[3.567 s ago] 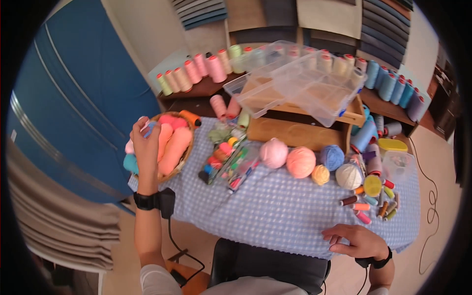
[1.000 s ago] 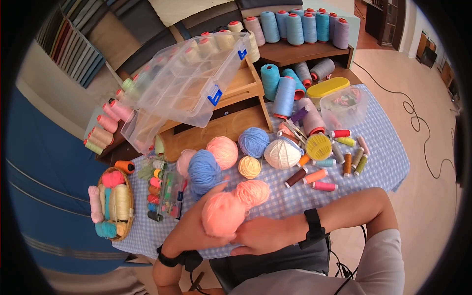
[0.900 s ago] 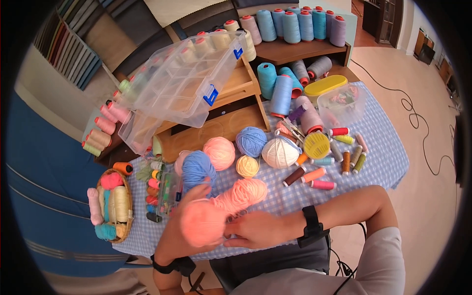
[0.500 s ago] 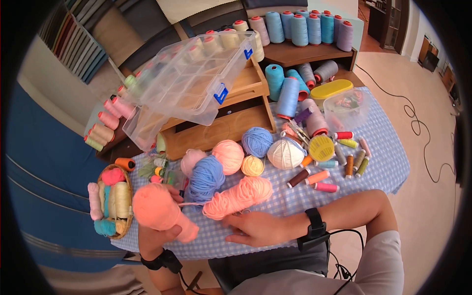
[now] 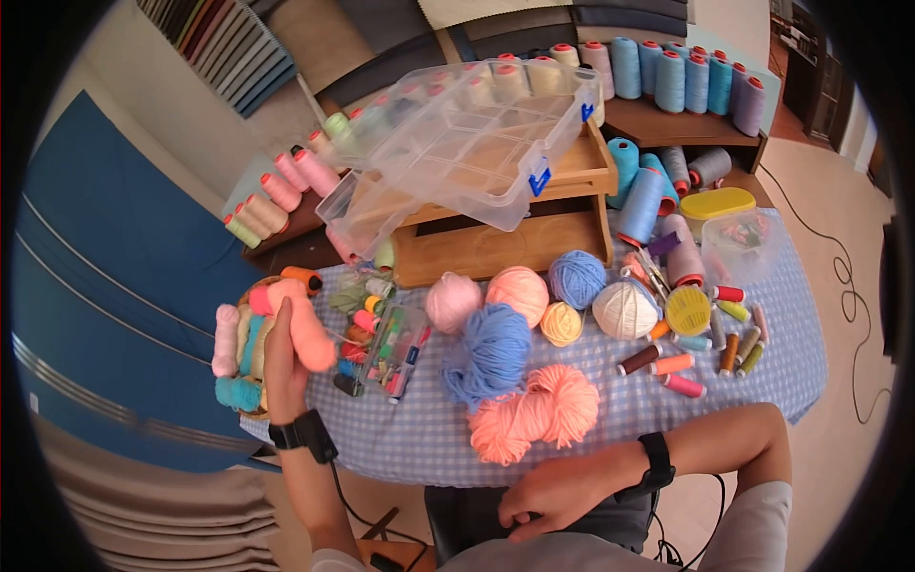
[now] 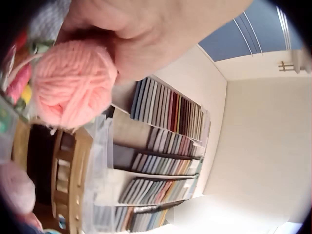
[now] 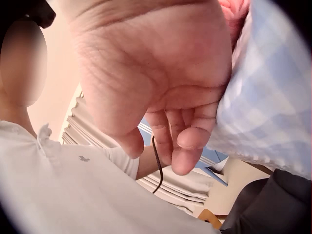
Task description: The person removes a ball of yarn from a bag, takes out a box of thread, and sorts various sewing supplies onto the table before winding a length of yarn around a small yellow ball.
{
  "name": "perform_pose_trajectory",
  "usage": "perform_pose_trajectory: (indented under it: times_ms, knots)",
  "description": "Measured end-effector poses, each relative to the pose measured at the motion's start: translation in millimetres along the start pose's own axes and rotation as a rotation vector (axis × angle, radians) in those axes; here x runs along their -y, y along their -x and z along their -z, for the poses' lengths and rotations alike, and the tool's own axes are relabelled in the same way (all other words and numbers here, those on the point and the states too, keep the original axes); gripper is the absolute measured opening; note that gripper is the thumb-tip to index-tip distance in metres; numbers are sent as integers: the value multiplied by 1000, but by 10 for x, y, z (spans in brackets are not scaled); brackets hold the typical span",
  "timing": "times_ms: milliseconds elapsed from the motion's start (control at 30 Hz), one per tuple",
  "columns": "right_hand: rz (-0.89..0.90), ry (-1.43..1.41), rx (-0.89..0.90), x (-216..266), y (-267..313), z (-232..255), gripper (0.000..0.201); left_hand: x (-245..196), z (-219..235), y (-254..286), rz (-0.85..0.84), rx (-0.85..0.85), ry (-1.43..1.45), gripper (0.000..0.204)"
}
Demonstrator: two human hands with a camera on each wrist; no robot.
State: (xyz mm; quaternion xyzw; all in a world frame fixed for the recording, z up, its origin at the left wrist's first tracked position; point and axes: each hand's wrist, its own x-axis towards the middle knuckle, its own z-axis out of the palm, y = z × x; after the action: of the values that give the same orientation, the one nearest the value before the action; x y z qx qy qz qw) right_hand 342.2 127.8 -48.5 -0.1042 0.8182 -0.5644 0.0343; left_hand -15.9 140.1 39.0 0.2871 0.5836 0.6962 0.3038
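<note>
My left hand (image 5: 283,367) grips a coral skein of yarn (image 5: 307,329) above the left end of the table, overlapping the wicker basket (image 5: 255,413) in the head view. In the left wrist view the skein's rounded end (image 6: 73,85) sticks out from under the curled fingers. Pink, cream and teal skeins lie in that basket. My right hand (image 5: 562,491) hangs at the front table edge, its fingers loosely bent around nothing; the right wrist view shows its bare palm (image 7: 161,73). Closest to it lies another coral skein (image 5: 534,415), against a blue skein (image 5: 486,353).
Balls of yarn, including a white one (image 5: 625,309), line the table's middle. A clear divided case (image 5: 467,143) leans on a wooden drawer box (image 5: 505,250). Small thread spools (image 5: 683,385) lie at right. A small clear box (image 5: 396,351) stands near the basket.
My left hand has carried the coral skein left, from the table's front to over the basket. My right hand has drawn back from the other coral skein toward the body. The head view has turned left.
</note>
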Motion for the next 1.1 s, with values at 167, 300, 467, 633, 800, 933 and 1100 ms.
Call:
perform_pose_trajectory:
  times_ms: [167, 300, 467, 633, 800, 933, 1100]
  knots:
    - [-35, -85, -24, -119, -38, 6, 30, 183, 116, -429, 68, 112, -232, 38]
    - [-23, -112, -62, -59, -25, 52, 30, 309, 15, -519, -70, 121, -517, 53]
    - [-28, -108, -50, -87, -34, 48, 30, 430, 42, -484, -96, 85, -651, 57]
    - [-26, -54, -56, -31, -25, 90, 28, 218, 430, -347, -578, -206, -943, 47]
    - [-43, -103, -72, -103, -39, 57, 26, -219, 1298, -478, -421, -318, -1570, 49]
    - [-29, -110, -76, -126, -40, 51, 26, -369, 1514, -500, 79, 31, -1406, 65]
    - [-40, -82, -77, -120, -33, 51, 26, -189, 1399, -693, 127, 144, -1729, 101]
